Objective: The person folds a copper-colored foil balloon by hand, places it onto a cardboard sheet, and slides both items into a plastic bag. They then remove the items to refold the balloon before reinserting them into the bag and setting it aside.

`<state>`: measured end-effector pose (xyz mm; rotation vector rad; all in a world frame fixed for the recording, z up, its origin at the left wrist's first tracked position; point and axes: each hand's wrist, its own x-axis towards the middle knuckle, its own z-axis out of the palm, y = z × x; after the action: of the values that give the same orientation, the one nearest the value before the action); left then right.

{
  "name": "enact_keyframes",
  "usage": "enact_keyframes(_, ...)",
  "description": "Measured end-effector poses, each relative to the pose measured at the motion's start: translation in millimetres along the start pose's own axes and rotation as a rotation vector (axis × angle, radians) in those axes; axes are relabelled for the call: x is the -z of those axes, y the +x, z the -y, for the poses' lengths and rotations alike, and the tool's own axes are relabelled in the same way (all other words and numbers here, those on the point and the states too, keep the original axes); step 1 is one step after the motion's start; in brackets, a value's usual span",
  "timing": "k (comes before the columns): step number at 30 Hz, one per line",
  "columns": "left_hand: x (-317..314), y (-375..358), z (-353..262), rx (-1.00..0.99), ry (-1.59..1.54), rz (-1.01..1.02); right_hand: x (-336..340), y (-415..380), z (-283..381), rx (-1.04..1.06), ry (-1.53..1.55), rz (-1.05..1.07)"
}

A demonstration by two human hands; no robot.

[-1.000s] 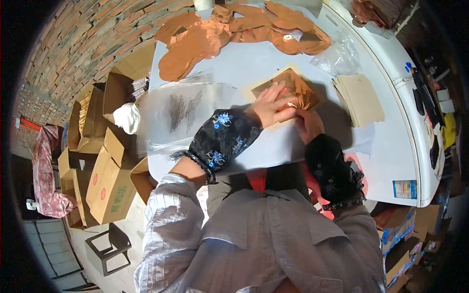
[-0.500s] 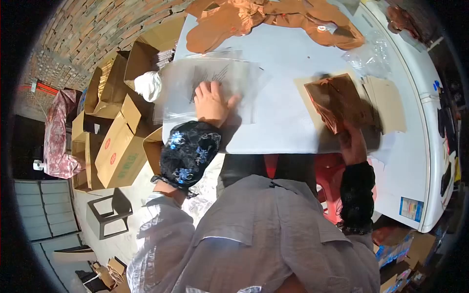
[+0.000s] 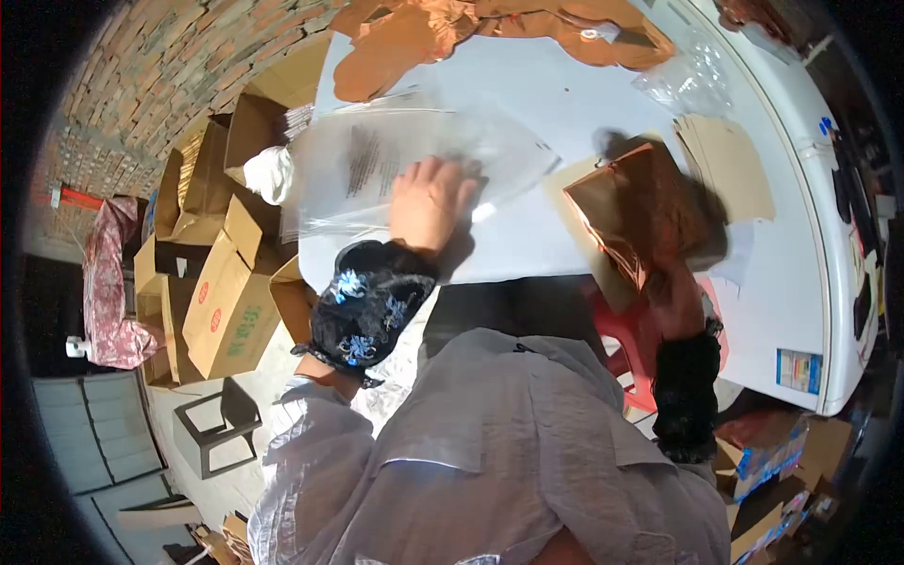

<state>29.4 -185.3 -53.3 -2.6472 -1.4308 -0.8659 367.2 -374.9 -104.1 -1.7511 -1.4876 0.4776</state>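
Observation:
My left hand (image 3: 428,205) lies on a stack of clear plastic bags (image 3: 325,141) at the table's left, fingers stretched over the film. The top bag (image 3: 513,146) is skewed, its right end pointing toward the table's middle. Black print shows on the bags. My right hand (image 3: 673,297) grips the near edge of a folded, shiny copper-brown garment (image 3: 636,207), slightly blurred. A beige card (image 3: 574,193) shows along the garment's left side. The garment is tilted and casts a dark shadow.
More copper-brown garments (image 3: 405,47) lie along the far edge of the white table (image 3: 527,250). Beige cards (image 3: 725,160) and crumpled clear plastic (image 3: 692,75) are at the right. Cardboard boxes (image 3: 231,311) stand left, near a dark stool (image 3: 217,428). A red stool (image 3: 626,353) is under the table.
My left hand has slid right across the bags, and the top bag has shifted right with it. My right hand has raised and tilted the garment and card a little. The view has shifted slightly.

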Motion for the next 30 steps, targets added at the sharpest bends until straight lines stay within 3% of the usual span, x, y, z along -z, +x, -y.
enact_keyframes(3,-18,-5,-33,-0.189,-0.051,-0.002,13,-28,4,-0.129,0.053,0.053)
enact_keyframes(5,-34,-5,-47,-0.225,-0.116,0.002,19,-48,0,-0.352,0.482,0.005)
enact_keyframes(7,-47,-3,-57,-0.191,-0.164,-0.013,20,-60,7,-0.620,1.301,-0.132)
enact_keyframes(9,-50,-2,-64,-0.102,-0.178,0.056,22,-77,20,-0.370,0.658,-0.044)
enact_keyframes(11,-52,-3,-69,-0.058,-0.180,0.082,23,-88,22,-0.385,0.672,-0.006)
enact_keyframes(13,-49,-6,-71,-0.142,-0.147,0.095,22,-94,17,-0.653,1.344,-0.039)
enact_keyframes(19,-49,-10,-65,-0.177,-0.170,0.116,23,-111,15,-0.732,1.348,-0.051)
enact_keyframes(25,-48,-5,-75,-0.217,-0.142,0.097,13,-98,32,-0.736,1.415,0.142)
enact_keyframes(27,-46,-5,-76,-0.240,-0.108,0.099,-2,-94,24,-0.471,0.735,0.247)
enact_keyframes(30,-42,-4,-81,-0.250,-0.063,0.117,-3,-86,38,-0.599,0.742,0.383)
